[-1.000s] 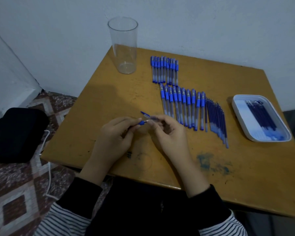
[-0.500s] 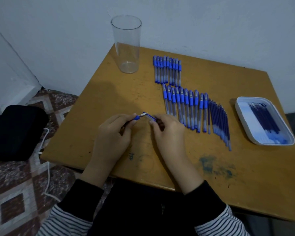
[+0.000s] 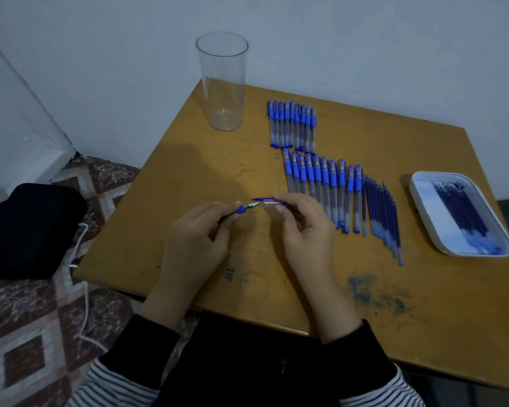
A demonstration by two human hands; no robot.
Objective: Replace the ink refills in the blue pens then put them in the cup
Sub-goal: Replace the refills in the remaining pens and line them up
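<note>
Fingers [image 3: 218, 214] of the left hand [image 3: 197, 242] pinch the body of one blue pen [image 3: 241, 209] just behind its blue grip. Fingers [image 3: 288, 205] of the right hand [image 3: 303, 233] pinch a clear cap [image 3: 266, 201] with a blue clip. The pen is held above the table [image 3: 423, 333] at frame centre. Its long axis runs nearly level across the frame, rising slightly to the right. The metal tip points right and sits at the mouth of the cap.

Both wrists cross the table's near edge, low in the frame. Bare wood runs from the left hand to the table's left edge, and from both hands up to the cup.

Just right of the right hand lies the near row of pens [image 3: 323, 183], caps toward the wall. Loose refills [image 3: 382, 212] lie alongside, parallel. A white tray [image 3: 413, 195] at the right edge holds further refills [image 3: 459, 207].

Beyond lies the far row of pens [image 3: 291, 124]. The clear cup [image 3: 222, 83] stands upright at the far left corner, near both edges.
</note>
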